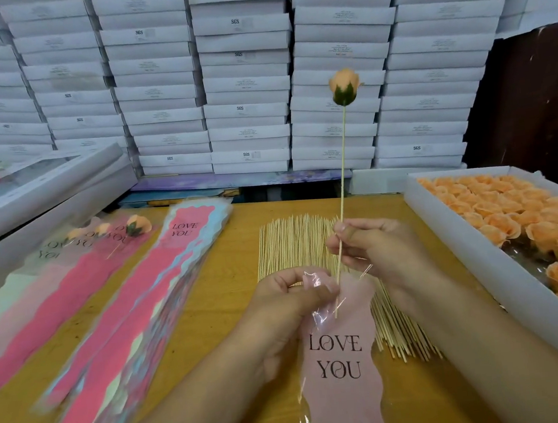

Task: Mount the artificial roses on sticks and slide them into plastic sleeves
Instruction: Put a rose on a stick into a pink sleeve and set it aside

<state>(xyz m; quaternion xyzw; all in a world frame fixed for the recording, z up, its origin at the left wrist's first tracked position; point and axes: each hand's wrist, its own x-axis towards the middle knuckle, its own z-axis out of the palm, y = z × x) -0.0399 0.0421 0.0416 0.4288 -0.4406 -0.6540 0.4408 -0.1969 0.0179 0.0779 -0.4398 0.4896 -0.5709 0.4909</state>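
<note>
- One peach rose (344, 87) is shown already mounted on a stick (341, 170), pinched between thumb and fingers of the right hand (374, 247)
- The stick's lower tip is seen just inside the mouth of a pink sleeve (341, 359), held open by the gripping fingers of the left hand (290, 299)
- A few sleeved roses (108, 236) are laid at far left
- A tray of roses (519, 217), loose sticks (294, 240) and stacked sleeves (148, 294) are judged to remain
</note>
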